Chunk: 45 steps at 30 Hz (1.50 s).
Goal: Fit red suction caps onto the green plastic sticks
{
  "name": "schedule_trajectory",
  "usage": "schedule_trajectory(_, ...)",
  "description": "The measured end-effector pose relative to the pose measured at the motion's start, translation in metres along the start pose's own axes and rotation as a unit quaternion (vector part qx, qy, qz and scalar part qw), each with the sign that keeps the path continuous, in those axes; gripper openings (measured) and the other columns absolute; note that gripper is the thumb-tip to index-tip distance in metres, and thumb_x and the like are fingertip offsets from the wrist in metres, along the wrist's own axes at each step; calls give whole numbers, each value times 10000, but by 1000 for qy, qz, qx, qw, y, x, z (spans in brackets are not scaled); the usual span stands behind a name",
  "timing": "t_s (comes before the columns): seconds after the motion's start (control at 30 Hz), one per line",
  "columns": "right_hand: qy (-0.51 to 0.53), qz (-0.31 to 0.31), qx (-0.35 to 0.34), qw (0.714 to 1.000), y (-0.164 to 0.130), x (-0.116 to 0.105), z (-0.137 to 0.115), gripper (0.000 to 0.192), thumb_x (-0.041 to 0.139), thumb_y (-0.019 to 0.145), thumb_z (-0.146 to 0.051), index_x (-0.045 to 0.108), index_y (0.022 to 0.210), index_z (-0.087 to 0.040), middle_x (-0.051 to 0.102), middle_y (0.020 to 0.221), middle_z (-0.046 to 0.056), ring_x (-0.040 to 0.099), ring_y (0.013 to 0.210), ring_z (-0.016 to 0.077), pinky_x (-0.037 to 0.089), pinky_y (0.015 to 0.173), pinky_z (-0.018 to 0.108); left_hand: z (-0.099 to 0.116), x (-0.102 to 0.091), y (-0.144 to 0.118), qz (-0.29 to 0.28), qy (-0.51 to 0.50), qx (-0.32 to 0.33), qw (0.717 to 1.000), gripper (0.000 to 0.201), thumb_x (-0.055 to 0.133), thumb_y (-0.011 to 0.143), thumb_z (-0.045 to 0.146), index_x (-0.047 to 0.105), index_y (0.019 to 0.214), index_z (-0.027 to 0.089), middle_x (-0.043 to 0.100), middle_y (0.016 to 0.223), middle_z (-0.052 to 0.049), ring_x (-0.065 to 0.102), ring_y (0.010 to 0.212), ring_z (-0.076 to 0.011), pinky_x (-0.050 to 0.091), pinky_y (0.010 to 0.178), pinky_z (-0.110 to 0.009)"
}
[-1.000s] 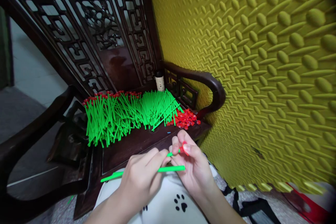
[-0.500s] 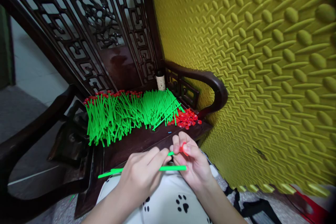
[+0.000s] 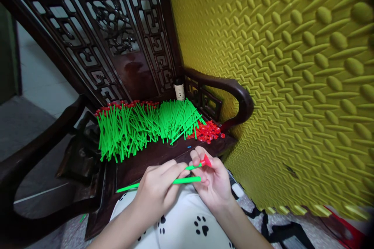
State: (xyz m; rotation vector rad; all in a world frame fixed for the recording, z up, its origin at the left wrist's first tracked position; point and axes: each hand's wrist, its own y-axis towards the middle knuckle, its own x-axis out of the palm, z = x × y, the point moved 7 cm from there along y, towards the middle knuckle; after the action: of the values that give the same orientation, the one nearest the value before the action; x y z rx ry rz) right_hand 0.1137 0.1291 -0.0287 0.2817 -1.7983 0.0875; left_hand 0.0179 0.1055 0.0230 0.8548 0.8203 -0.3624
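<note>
Left hand (image 3: 157, 190) pinches green stems (image 3: 163, 182) level; right hand (image 3: 212, 181) grips a red cap (image 3: 207, 161) on one tip, aligned for fitting.

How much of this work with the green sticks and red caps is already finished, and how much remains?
Done: a large pile of capped sticks lies on the chair seat, red tips at its far end. In hand: the left hand holds green sticks, and the right hand pinches a red cap on one stick's end. Left: a bundle of plain sticks and a heap of loose caps.
</note>
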Motion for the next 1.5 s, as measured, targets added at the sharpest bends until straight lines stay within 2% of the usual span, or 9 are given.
schedule_trajectory(0.13, 10, -29, 25, 999, -2, 0, 2, 123, 691, 738, -180, 579, 702, -143, 668, 726, -10, 543, 459, 24, 441, 400, 68, -3, 0, 1, -4, -17, -17, 1000, 151, 427, 938, 138, 574, 962, 168, 472, 663, 15, 437, 554, -105, 317, 518, -219)
schedule_trajectory(0.27, 24, -36, 42, 998, -3, -8, 5, 137, 715, 729, -169, 579, 739, -152, 653, 738, -18, 539, 493, 16, 462, 456, 60, -4, 3, 1, -18, -19, -7, 1000, 153, 434, 926, 118, 569, 980, 166, 502, 694, 4, 458, 578, -110, 328, 525, -219)
schedule_trajectory(0.57, 2, 10, 30, 999, -3, -6, 5, 219, 691, 705, -139, 482, 644, -163, 612, 655, -33, 401, 391, 3, 374, 356, 63, -1, 5, 0, -22, -3, 19, 1000, 154, 435, 929, 123, 566, 1003, 153, 498, 685, 2, 450, 567, -112, 316, 518, -230)
schedule_trajectory(0.7, 1, 29, 35, 999, -3, -7, 7, 230, 680, 696, -134, 459, 643, -170, 594, 646, -42, 366, 381, 3, 364, 344, 63, -2, 4, 1, -13, -9, 10, 1000, 145, 442, 917, 102, 564, 970, 158, 493, 685, 2, 443, 568, -112, 313, 517, -228)
schedule_trajectory(0.93, -1, 69, 61, 996, -4, -11, 9, 211, 667, 677, -128, 466, 696, -191, 585, 660, -49, 386, 404, 23, 350, 341, 76, -5, 7, -4, -23, 9, 6, 1000, 166, 432, 911, 96, 559, 994, 163, 504, 692, -5, 463, 580, -120, 322, 525, -233)
schedule_trajectory(1.07, -11, 69, 59, 996, -3, -10, 7, 212, 650, 677, -118, 460, 720, -202, 575, 666, -52, 391, 398, 32, 334, 323, 88, -7, 8, -5, -23, 26, 6, 999, 172, 433, 912, 107, 566, 1006, 163, 518, 694, -6, 484, 577, -124, 344, 527, -232)
schedule_trajectory(1.23, -7, 99, 41, 994, 1, -21, 6, 156, 631, 712, -117, 511, 788, -182, 583, 685, -37, 431, 424, 19, 358, 346, 72, -12, 13, 1, -53, 42, -38, 997, 202, 414, 941, 155, 577, 1059, 163, 558, 743, -20, 547, 622, -140, 414, 559, -232)
schedule_trajectory(1.37, 21, 107, 4, 994, 5, -30, -15, 179, 622, 702, -64, 532, 831, -149, 582, 715, -22, 409, 406, -13, 360, 346, 48, -20, 10, 3, -96, 88, -63, 989, 297, 391, 973, 227, 519, 1240, 197, 607, 822, -27, 616, 701, -152, 468, 609, -235)
schedule_trajectory(1.5, 62, 131, -90, 985, 2, -43, -68, 224, 614, 674, -23, 521, 847, -131, 562, 739, -22, 418, 372, -21, 400, 333, 68, -30, -4, -9, -103, 162, -61, 979, 344, 368, 985, 265, 486, 1303, 208, 614, 783, -17, 622, 641, -152, 470, 561, -235)
